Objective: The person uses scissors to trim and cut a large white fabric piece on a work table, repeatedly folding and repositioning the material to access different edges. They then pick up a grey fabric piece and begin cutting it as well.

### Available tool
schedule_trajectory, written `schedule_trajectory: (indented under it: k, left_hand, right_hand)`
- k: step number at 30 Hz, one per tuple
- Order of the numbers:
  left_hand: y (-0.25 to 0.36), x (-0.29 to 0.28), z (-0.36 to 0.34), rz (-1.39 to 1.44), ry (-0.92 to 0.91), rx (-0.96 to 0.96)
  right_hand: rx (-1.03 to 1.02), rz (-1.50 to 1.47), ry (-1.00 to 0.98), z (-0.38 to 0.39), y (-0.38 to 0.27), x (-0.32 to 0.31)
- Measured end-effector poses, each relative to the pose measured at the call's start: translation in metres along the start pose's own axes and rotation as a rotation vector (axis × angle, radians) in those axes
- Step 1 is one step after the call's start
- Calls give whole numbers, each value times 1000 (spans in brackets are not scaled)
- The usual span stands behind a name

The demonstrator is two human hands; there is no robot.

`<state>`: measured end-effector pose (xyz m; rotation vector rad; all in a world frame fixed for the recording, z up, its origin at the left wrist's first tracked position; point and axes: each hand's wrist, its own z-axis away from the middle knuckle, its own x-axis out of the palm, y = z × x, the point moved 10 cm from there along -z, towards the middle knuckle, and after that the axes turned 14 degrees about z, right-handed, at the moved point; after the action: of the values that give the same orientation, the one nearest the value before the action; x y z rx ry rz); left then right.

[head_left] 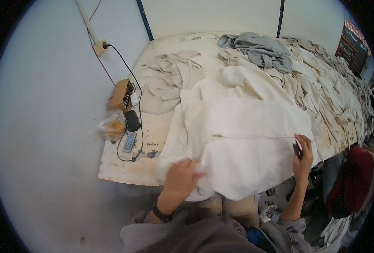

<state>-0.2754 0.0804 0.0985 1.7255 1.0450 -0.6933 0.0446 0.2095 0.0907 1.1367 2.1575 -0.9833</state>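
A cream cloth garment [241, 143] lies spread over the near edge of a long worn white table [130, 168]. My left hand [182, 177] grips its lower left edge, fingers closed on the fabric; a dark band sits on that wrist. My right hand [303, 154] rests at the garment's right edge and holds a small dark tool, which looks like a clipper, against the cloth.
More cream garments [334, 92] are heaped along the table's right side, a grey one [263, 50] at the far end, a beige one [170, 80] at left. A wooden box [121, 95], a remote control [129, 142], a black adapter and cable lie near the left edge. Red cloth [355, 177] hangs at right.
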Motion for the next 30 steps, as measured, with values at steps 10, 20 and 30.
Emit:
schedule_trajectory:
  k: [10, 20, 30]
  left_hand:
    - [-83, -8, 8, 76, 242, -317]
    - [-78, -25, 30, 422, 203, -216]
    - [-91, 58, 33, 700, -84, -592]
  right_hand:
    - [-129, -624, -546, 47, -115, 61]
    - [-332, -572, -584, 73, -129, 58]
    - [-95, -591, -374, 19, -112, 43]
